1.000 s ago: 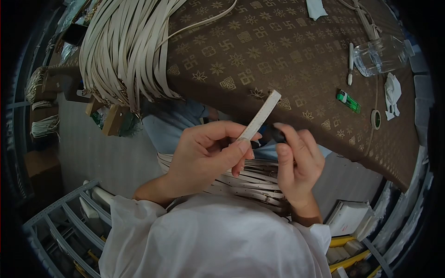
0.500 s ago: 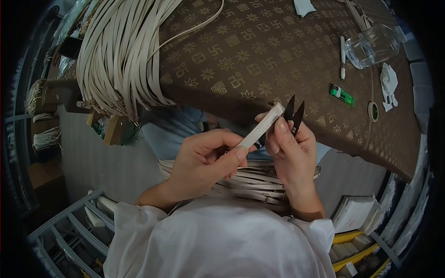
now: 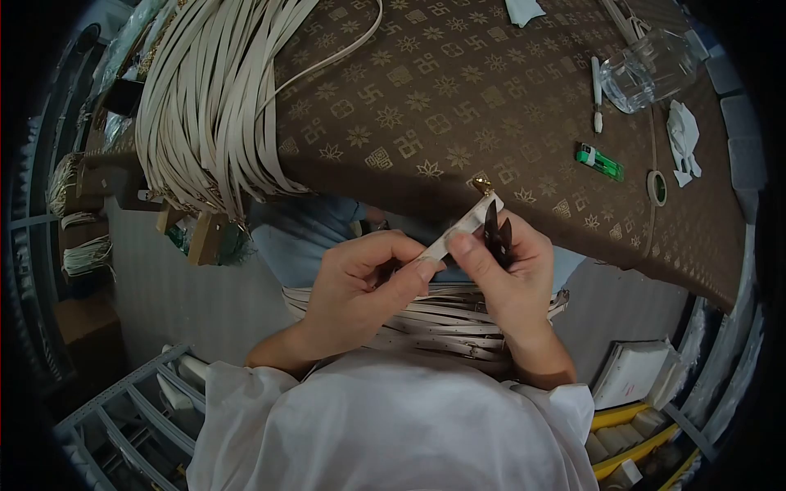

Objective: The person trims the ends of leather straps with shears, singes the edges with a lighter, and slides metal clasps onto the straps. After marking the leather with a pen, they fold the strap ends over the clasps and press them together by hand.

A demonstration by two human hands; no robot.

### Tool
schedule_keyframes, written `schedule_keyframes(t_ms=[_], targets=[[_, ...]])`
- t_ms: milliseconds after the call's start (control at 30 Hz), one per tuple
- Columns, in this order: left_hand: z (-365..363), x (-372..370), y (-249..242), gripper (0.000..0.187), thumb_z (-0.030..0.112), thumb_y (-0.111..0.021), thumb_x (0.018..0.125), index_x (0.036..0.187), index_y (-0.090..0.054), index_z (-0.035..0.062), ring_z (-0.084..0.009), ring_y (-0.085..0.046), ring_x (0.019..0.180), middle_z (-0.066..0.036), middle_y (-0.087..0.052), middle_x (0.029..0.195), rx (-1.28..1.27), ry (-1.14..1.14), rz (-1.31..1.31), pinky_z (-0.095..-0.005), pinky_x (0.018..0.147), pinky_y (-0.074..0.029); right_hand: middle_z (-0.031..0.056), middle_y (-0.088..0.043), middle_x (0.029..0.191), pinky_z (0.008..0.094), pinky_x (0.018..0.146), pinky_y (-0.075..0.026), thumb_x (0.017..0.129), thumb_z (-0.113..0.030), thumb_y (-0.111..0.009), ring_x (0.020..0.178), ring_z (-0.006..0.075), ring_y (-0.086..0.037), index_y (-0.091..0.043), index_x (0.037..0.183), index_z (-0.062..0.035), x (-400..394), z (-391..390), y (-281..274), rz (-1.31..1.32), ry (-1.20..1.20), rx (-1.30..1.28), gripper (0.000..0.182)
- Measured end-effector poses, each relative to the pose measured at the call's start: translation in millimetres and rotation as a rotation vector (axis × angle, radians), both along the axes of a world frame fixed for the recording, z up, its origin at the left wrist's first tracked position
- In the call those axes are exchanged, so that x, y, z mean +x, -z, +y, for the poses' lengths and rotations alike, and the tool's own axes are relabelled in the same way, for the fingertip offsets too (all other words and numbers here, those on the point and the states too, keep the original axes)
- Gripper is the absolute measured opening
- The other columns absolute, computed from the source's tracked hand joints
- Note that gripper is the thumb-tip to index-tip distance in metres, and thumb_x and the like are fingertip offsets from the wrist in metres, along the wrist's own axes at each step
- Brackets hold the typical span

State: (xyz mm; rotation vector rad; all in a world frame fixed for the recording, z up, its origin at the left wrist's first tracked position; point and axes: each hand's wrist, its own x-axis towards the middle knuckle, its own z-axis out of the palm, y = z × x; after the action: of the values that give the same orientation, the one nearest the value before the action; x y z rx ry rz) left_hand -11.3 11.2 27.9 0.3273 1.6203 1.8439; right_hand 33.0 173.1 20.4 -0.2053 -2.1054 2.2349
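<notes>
A pale strap (image 3: pixel 468 222) with a gold-coloured metal piece (image 3: pixel 482 186) at its far end runs slantwise between my hands. My left hand (image 3: pixel 360 282) is closed, its thumb and fingers pinching the near part of the strap. Dark thread snips (image 3: pixel 496 236) sit in my right hand (image 3: pixel 516 278), their blades pointing up and away from me. The right thumb lies against the strap below the blades. Across my lap, below both hands, rests a bundle of pale belts (image 3: pixel 446 327) with punched holes and metal buckles.
A thick pile of pale straps (image 3: pixel 217 106) hangs over the left side of the brown patterned tablecloth (image 3: pixel 426 90). On the right lie a green lighter-like object (image 3: pixel 600 161), a tape roll (image 3: pixel 657 188), a white pen-like tool (image 3: pixel 597 94), a clear bottle (image 3: pixel 651 72) and crumpled tissue (image 3: pixel 683 141).
My right thumb has slid down along the strap towards my left hand, and the snips have lowered with it. The gold-coloured piece at the strap's end now shows.
</notes>
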Motion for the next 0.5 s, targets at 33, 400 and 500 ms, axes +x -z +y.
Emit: schedule_keyframes(t_ms=[33,400,500], targets=[[-0.3,-0.2,-1.1,0.01,0.007,-0.052,0.084,0.089,-0.057,-0.0009,0.0005,-0.042,0.057,0.001,-0.054,0.07,0.007,0.013,-0.008,-0.0144,0.048,-0.033,-0.0043,-0.052,0.065,0.0162,0.05,-0.031,0.083,-0.009,-0.055,0.058,0.0007,-0.039,-0.058,0.082,0.0002,-0.6,-0.7,-1.8,-0.011,0.018,-0.089,0.01],[2.3,-3.2,-9.4,0.019,0.005,-0.052,0.083,0.1,-0.057,-0.0003,-0.0005,-0.045,0.055,0.0,-0.054,0.07,-0.011,0.022,-0.117,-0.0136,0.046,-0.037,0.006,-0.054,0.07,0.0197,0.056,-0.039,0.081,-0.009,-0.056,0.063,0.0106,-0.05,-0.058,0.089,0.0036,-1.7,9.5,1.6,0.192,0.076,0.197,0.015],[3.0,-2.7,-10.5,0.021,0.005,-0.053,0.083,0.103,-0.056,-0.0004,-0.0009,-0.047,0.056,-0.001,-0.055,0.072,-0.035,-0.07,-0.072,-0.0136,0.047,-0.038,0.0064,-0.051,0.067,0.0217,0.053,-0.039,0.074,-0.007,-0.061,0.059,0.0145,-0.048,-0.058,0.097,0.0021,2.7,9.3,-2.5,0.287,0.197,0.354,0.025]])
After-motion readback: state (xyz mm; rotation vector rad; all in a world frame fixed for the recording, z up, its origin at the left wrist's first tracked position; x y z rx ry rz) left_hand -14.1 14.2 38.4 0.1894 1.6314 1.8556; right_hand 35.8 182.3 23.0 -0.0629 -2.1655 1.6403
